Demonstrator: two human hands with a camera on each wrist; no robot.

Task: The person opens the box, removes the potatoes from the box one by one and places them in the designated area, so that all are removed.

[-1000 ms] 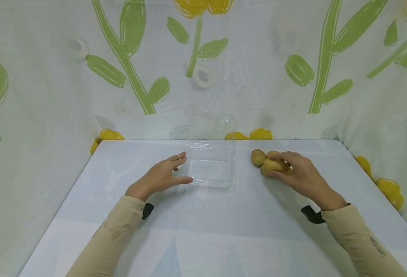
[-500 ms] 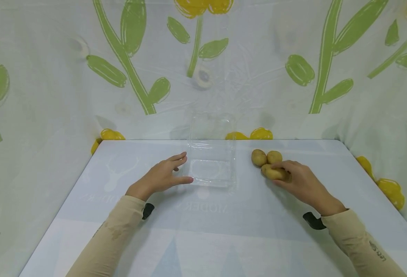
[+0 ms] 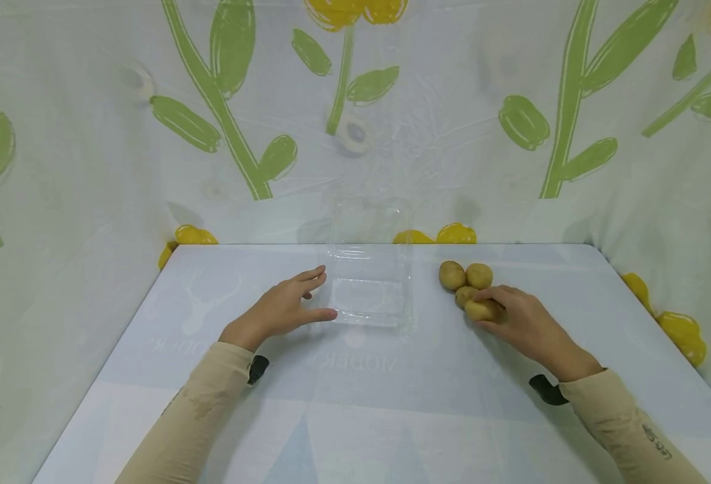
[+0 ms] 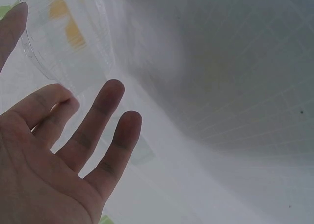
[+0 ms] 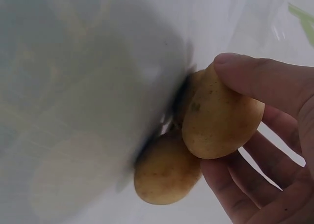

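Note:
A clear plastic container (image 3: 367,296) stands with its lid (image 3: 370,225) raised at the back. At its left side is my left hand (image 3: 282,306), fingers spread, thumb at the near left corner; the left wrist view shows the thumb and a bent finger at the container's edge (image 4: 37,57). My right hand (image 3: 527,323) pinches a potato (image 3: 481,310) between thumb and fingers. Behind that potato lies another potato (image 3: 464,296), partly covered. Two more potatoes rest farther back, a left one (image 3: 452,275) and a right one (image 3: 479,275). In the right wrist view, the held potato (image 5: 223,116) overlaps others.
Everything stands on a white table (image 3: 355,417) with faint printed patterns. A hanging cloth (image 3: 440,134) with green leaves and yellow flowers rises behind the back edge and along both sides.
My right hand has come slightly nearer to me with its potato, so the back right potato and the one behind the held potato now show. The left hand and container have stayed put.

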